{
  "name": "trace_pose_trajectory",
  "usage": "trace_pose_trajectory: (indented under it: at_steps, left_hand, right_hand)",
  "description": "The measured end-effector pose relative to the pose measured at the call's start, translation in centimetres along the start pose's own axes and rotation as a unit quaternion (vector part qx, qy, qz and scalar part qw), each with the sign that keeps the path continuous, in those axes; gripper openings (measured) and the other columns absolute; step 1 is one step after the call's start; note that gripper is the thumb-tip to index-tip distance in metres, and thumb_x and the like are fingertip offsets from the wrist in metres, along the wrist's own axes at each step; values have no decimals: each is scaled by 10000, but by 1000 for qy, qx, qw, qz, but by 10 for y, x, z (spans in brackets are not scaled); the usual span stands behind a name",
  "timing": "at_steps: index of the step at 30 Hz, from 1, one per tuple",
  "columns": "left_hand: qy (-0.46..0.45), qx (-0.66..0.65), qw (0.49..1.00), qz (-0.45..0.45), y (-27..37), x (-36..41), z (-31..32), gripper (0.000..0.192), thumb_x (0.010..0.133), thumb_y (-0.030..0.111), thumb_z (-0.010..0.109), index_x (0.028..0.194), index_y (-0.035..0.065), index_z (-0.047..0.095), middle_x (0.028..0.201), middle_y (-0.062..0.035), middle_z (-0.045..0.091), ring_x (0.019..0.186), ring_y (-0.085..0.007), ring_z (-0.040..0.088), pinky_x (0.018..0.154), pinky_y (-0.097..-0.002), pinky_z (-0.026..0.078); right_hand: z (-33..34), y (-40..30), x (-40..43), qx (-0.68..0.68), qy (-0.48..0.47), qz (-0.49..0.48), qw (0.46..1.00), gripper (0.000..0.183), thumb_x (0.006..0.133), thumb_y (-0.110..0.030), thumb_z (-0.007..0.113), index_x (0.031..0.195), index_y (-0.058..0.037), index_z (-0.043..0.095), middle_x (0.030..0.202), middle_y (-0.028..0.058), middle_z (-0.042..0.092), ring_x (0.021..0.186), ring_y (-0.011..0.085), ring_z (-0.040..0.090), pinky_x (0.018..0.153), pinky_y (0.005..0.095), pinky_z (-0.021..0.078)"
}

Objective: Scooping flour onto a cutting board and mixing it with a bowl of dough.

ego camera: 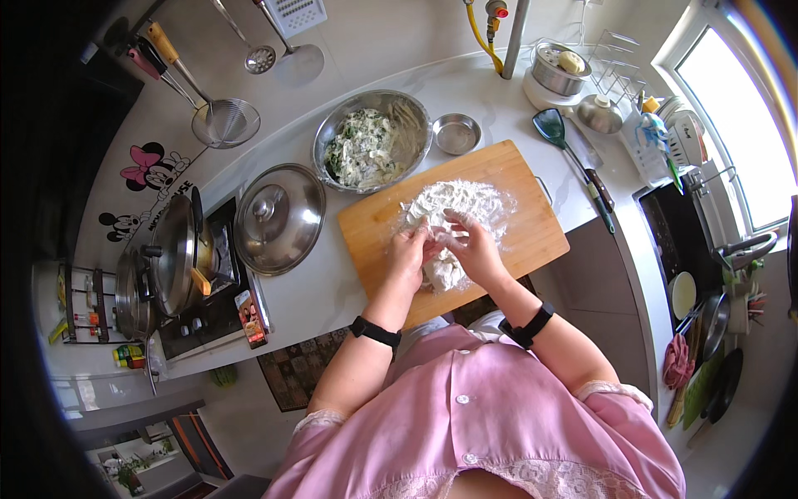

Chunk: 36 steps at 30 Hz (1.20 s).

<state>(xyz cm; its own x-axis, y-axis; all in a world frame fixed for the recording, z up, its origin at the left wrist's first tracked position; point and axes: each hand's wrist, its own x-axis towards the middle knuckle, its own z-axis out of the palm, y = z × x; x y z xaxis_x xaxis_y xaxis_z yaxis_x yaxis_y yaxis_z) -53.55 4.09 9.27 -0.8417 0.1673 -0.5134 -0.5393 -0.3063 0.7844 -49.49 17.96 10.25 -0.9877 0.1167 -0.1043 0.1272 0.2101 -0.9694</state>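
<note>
Above a wooden cutting board (368,234), my left hand (408,249) and my right hand (474,246) meet at the fingertips. Both have white powder on the fingers. The right fingers are spread; the left ones curl inward, and whether a small piece lies between them cannot be made out. A wide patch of white flour (461,193) covers the board's middle under and beyond my hands. Nearer me sits a floury lump, probably dough (446,274). Behind the board, a large steel bowl (411,134) holds a pale mixture with chopped greens (361,146).
A small steel dish (457,134) stands beside the bowl. Left are a steel lid (280,218), a lidded pot (174,256) on the stove and a phone (250,319) at the counter edge. A spatula (567,140) and a knife (583,146) lie right, before the sink (667,231).
</note>
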Motion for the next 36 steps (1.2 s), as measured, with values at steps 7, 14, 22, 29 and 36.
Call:
trace_pose_trajectory:
  at_steps: [7, 14, 22, 29, 36]
  left_hand:
    - [-180, -76, 978, -69, -1, 1, -10, 332, 952, 72, 401, 1229, -45, 541, 1130, -139, 631, 984, -236, 634, 895, -371, 512]
    - [-171, -145, 969, -105, 3, -7, -23, 440, 1005, 202, 379, 1388, -15, 385, 1311, -172, 526, 1180, -254, 540, 1011, -389, 459]
    - [-99, -172, 978, -69, 9, -7, -29, 460, 1020, 238, 356, 1414, 0, 357, 1406, -186, 441, 1261, -265, 478, 1050, -385, 430]
    - [-132, -191, 971, -59, 15, -14, -28, 536, 1022, 418, 303, 1468, 121, 293, 1442, -119, 418, 1249, -257, 481, 1074, -419, 380]
    - [-167, -273, 941, -106, 23, -28, -5, 680, 974, 592, 267, 1513, 218, 90, 1447, -82, 422, 1237, -282, 466, 1038, -613, 322]
  right_hand:
    - [3, -5, 5, -242, 124, -211, 939, 238, 677, -103, 750, 905, -99, 680, 834, 48, 622, 878, 288, 553, 823, 398, 465]
    - [-15, 44, 29, -251, 62, -70, 964, 232, 734, -90, 641, 943, -129, 733, 939, 130, 661, 806, 321, 657, 698, 387, 531]
    - [14, 63, 9, -443, 4, -301, 844, 358, 749, -20, 550, 1081, -61, 678, 1217, 107, 618, 1208, 302, 519, 1066, 387, 371]
    - [-3, 3, 10, -209, -12, -144, 967, 311, 845, -177, 642, 1119, -30, 630, 1004, 121, 684, 1000, 257, 643, 894, 359, 493]
    - [11, 18, 14, 51, 10, -1, 999, 271, 822, -123, 712, 1049, -12, 613, 744, 79, 638, 667, 128, 609, 598, 300, 510]
